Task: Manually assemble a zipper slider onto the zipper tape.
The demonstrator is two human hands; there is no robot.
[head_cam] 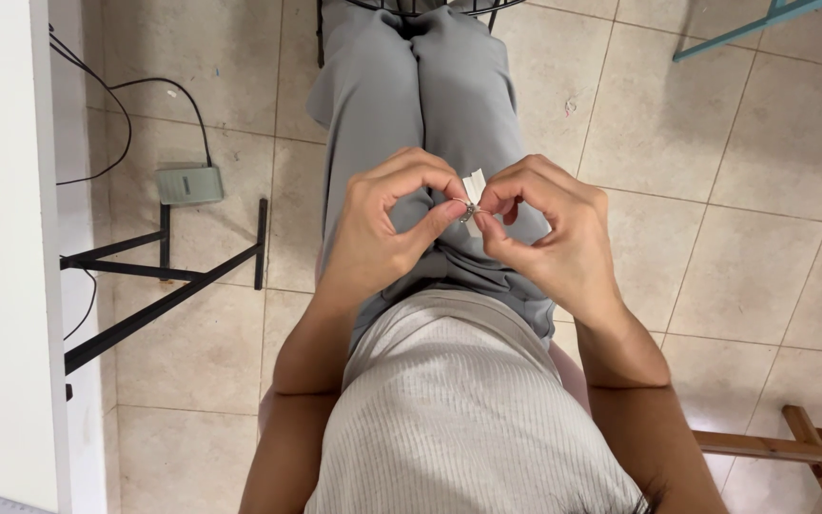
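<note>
Above a lap in grey trousers [411,105], a seated person's two hands meet over a tiny metal piece [469,210], too small to identify and half hidden by the fingertips. Just behind it stands a small white strip [475,183], perhaps paper or tape, its lower end covered by the fingers. Thumb and forefinger of the left hand [382,224] pinch the metal piece from one side; the right hand [549,233] pinches it from the other, the remaining fingers of both curled loosely. The metal piece looks silvery and dark, with fine detail that cannot be made out. A ribbed white top [459,419] fills the bottom of the frame, its lower part cut off, along with both elbows. At left, a small grey-green box [188,184] lies on the beige tiled floor [715,238], black cables [126,105] running from it past a black metal frame [164,276]. Wooden legs [792,447] enter at lower right and a teal bar [763,21] at upper right, both cropped by the edge.
</note>
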